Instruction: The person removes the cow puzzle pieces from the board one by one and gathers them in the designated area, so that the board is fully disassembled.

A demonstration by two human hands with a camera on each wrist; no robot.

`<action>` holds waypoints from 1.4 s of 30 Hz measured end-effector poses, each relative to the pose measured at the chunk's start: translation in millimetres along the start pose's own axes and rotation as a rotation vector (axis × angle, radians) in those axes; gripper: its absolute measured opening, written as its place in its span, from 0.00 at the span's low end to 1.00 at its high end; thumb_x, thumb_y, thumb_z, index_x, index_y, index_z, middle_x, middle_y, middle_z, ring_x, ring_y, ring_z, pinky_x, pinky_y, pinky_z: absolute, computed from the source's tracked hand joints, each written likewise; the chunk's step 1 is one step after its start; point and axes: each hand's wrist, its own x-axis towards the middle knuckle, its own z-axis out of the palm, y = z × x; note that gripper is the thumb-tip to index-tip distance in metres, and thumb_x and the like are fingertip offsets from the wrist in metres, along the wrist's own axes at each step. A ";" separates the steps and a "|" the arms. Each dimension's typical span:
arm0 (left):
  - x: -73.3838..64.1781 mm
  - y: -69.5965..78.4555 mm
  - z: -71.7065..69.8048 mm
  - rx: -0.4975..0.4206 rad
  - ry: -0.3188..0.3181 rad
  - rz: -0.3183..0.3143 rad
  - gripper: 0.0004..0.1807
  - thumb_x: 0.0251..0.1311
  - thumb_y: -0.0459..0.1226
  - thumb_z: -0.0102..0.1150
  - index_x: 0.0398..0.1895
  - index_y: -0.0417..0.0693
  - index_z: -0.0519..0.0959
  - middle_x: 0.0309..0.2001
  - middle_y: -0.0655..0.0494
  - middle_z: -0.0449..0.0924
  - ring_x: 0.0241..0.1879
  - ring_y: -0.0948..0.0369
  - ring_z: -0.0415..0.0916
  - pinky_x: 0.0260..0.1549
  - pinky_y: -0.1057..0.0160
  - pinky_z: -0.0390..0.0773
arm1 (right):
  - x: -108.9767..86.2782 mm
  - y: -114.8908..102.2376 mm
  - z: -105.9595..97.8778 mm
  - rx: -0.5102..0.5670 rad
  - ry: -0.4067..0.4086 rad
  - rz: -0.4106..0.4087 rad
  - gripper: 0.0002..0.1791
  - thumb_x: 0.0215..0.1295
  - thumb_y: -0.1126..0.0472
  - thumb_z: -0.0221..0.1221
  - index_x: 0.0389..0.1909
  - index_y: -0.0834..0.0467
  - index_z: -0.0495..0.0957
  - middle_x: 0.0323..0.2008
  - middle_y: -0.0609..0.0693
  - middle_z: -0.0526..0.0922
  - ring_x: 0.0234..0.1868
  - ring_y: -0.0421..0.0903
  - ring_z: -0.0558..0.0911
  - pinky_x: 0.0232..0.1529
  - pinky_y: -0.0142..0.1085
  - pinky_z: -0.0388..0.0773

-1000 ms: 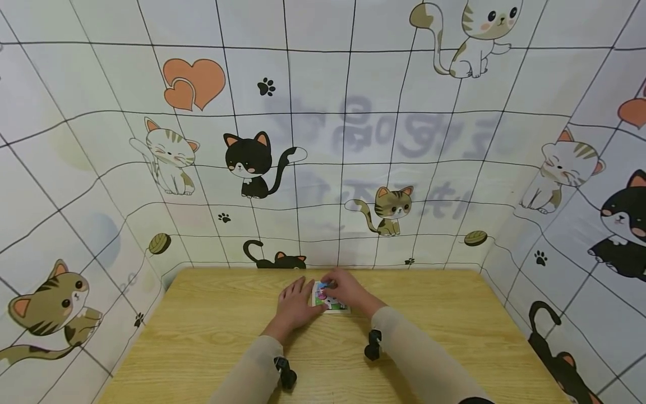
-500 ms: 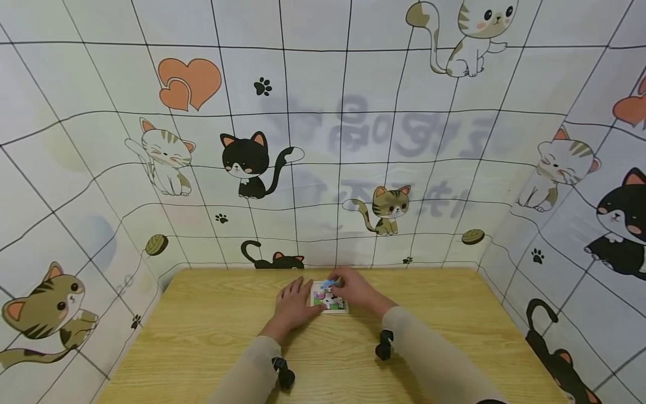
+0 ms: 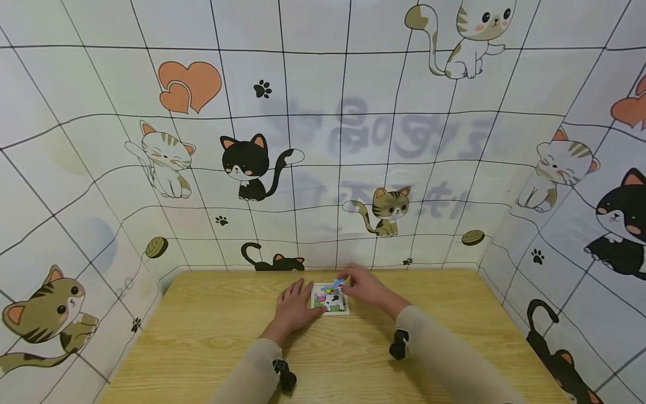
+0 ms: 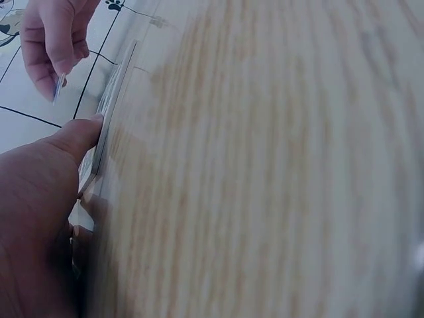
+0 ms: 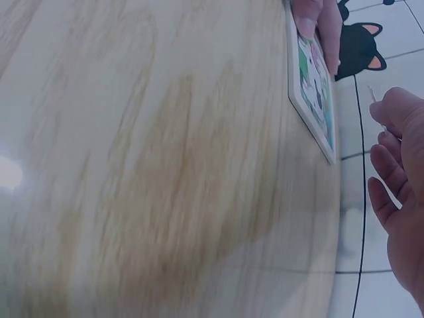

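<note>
The puzzle (image 3: 330,303) lies between hands: left hand (image 3: 294,306) spread, right hand (image 3: 367,288) pinching a piece (image 3: 338,284).

Blue piece (image 3: 338,284) in right fingers (image 3: 349,273)

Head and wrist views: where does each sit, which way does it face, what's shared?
Head: worn on the head, facing forward and down at table, cat-print wall, both sleeves, left hand and right hand.
Left wrist: on that wrist, facing past the left hand toward the cow-picture board; right hand upper left.
Right wrist: on that wrist, facing table and board; right hand at right edge, left fingers at top.
The wrist views share board, table and both hands.
</note>
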 end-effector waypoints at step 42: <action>1.4 -2.3 5.5 -0.017 0.014 -0.023 0.52 0.69 0.67 0.64 0.89 0.54 0.63 0.89 0.35 0.47 0.88 0.37 0.41 0.83 0.33 0.43 | -43.2 36.3 -37.5 0.062 0.049 0.094 0.14 0.76 0.67 0.69 0.58 0.61 0.87 0.51 0.57 0.81 0.41 0.46 0.79 0.36 0.38 0.80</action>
